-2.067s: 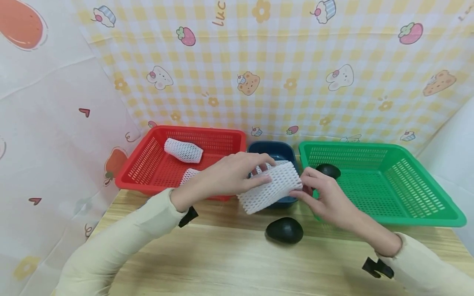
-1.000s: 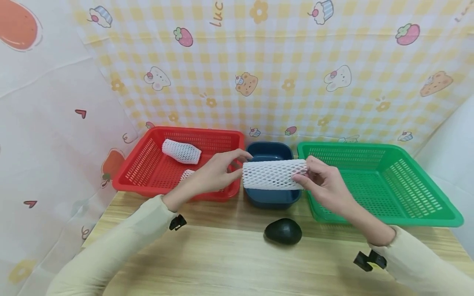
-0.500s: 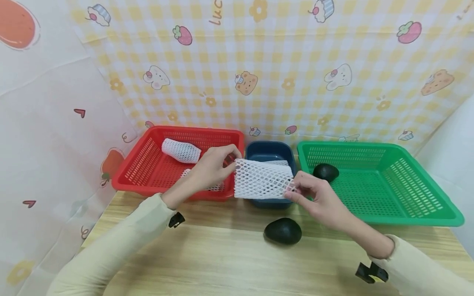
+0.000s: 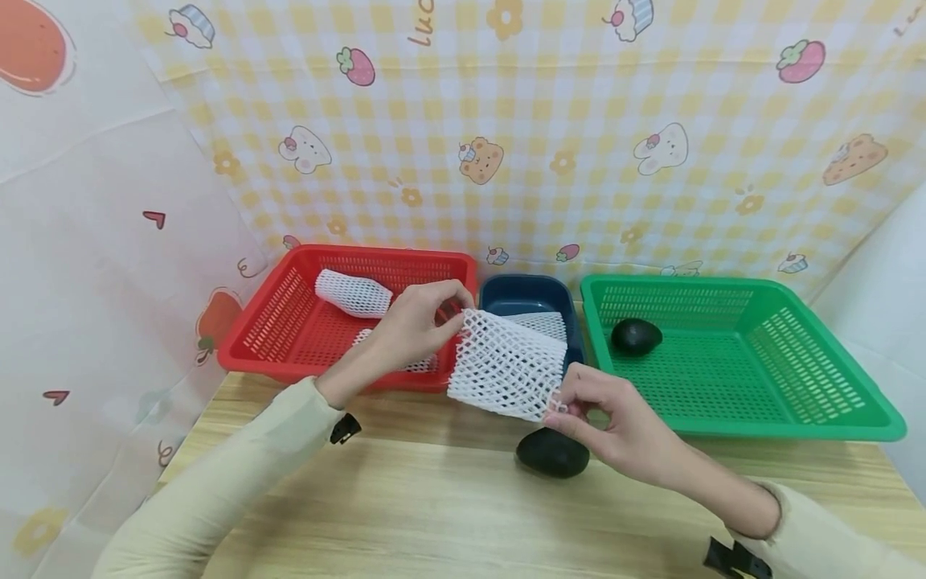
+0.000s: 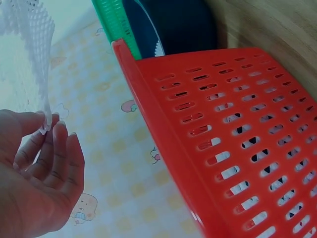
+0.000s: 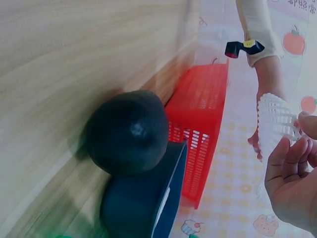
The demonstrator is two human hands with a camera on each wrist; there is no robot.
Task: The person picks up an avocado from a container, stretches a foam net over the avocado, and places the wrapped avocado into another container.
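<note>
A white foam net sleeve (image 4: 506, 366) hangs stretched flat between my two hands, in front of a dark blue bin. My left hand (image 4: 415, 326) pinches its upper left corner between thumb and fingers; the left wrist view shows that grip on the net edge (image 5: 42, 94). At the lower right corner, my right hand (image 4: 615, 422) pinches the mesh, which slants down toward it. Just below that corner a dark avocado (image 4: 553, 457) lies on the wooden table. It also shows large in the right wrist view as a dark avocado (image 6: 128, 133).
A red basket (image 4: 289, 362) at left holds white foam net sleeves (image 4: 354, 293), one partly behind my left arm. Inside the dark blue bin (image 4: 522, 288) lies another foam net (image 4: 544, 324). The green basket (image 4: 745, 354) at right contains an avocado (image 4: 635, 338).
The net has gone from a level, rounded tube to a flat, slanted sheet. My left hand took hold of its left edge, and my right hand came down toward the table avocado.
</note>
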